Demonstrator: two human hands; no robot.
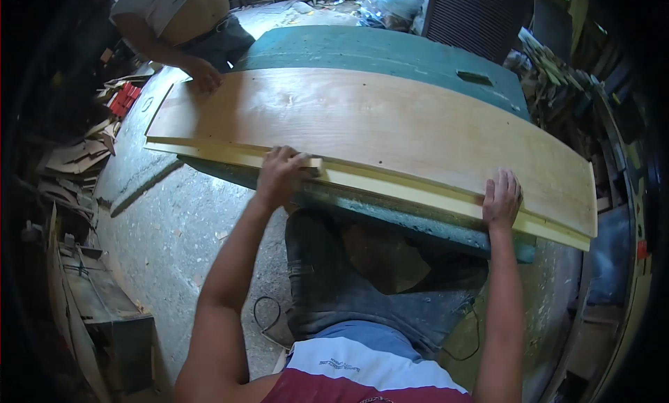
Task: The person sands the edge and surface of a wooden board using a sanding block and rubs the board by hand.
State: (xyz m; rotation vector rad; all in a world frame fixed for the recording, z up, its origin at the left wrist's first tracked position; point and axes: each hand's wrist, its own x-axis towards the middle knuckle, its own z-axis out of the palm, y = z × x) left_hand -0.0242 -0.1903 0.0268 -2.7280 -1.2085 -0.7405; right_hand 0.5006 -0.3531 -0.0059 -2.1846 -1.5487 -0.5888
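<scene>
A long, pale wooden panel lies across a green-topped workbench, with a light wooden strip along its near edge. My left hand is closed around a small wooden block at that near edge, left of the middle. Toward the right end, my right hand grips the panel's near edge, its fingers lying over the top. The underside of each grip is hidden.
Another person's hand touches the panel's far left end. Scrap wood is piled at the left, near a red object. A dark cable lies on the floor. Boards lean at the right.
</scene>
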